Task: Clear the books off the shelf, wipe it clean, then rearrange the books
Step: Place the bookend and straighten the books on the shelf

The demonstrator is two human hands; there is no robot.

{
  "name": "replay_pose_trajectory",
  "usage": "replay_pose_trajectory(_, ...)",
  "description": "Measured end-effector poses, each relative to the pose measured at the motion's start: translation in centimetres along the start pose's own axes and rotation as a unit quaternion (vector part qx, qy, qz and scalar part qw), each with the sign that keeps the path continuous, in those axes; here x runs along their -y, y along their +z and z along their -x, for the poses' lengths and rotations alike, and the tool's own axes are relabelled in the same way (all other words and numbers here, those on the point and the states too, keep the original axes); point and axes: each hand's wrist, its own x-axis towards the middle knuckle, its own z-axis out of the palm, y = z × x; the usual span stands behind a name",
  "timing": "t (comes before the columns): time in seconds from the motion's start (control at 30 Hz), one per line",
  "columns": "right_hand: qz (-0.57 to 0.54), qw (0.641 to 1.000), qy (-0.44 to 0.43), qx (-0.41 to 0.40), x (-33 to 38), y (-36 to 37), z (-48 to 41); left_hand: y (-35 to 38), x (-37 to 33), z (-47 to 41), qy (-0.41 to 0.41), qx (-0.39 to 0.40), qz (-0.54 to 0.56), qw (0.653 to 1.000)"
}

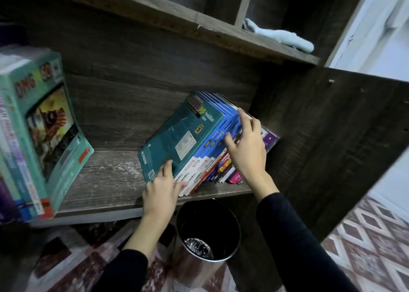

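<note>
While the shelf (106, 181) shows a bare, dust-specked stretch of board in the middle of the frame, books crowd both of its ends, in 2 groups. At centre right, a row of books (217, 145) leans against the dark side panel (309, 136). Its long axis runs from lower left up to upper right, and the spines face the front edge. A teal book (177, 136) is the outermost, its cover turned to the upper left; the rest are packed too tightly to count.

The left hand (161, 194) holds the lower end of the row at the shelf's front edge, fingers on the teal cover and thumb across the spine ends. The right hand (247, 145) is spread wide, its fingers laid over the blue spines.

At the left edge of the frame, a blurred stack of books (37, 136) stands tilted, its cover facing right, well apart from the row.

1 light blue cloth (278, 36) lies on the board above, upper right. 1 dark bin (230, 225) stands below the front edge, between the 2 sleeves.
</note>
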Motion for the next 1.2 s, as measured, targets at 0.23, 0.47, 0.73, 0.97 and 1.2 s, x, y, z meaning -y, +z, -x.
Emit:
replay_pose_trajectory(0.23, 0.052, 0.999, -0.014, 0.005, 0.6, -0.2, -0.6, -0.2, 0.7, -0.5, 0.009, -0.011, 0.037, 0.999)
replay_pose_trajectory(0.47, -0.163, 0.985, 0.04, 0.04, 3.3, 0.3, -1.3, -0.5, 1.2, -0.1, -0.001, -0.035, 0.098, 0.995)
replay_pose_trajectory(0.73, -0.304, 0.938, 0.161, -0.04, 6.9, 2.9, 1.1, 0.3, 1.7, 0.5, 0.005, -0.009, 0.046, 0.999)
replay_pose_trajectory(0.97, -0.326, 0.916, 0.216, -0.092, 8.5, 4.0, 0.7, 0.4, 1.7, 0.6, 0.004, -0.016, 0.027, 1.0)
replay_pose_trajectory(1.2, -0.356, 0.895, 0.241, -0.118, 10.5, 4.5, 0.6, -0.8, 2.9, 0.8, -0.003, -0.031, -0.01, 0.999)
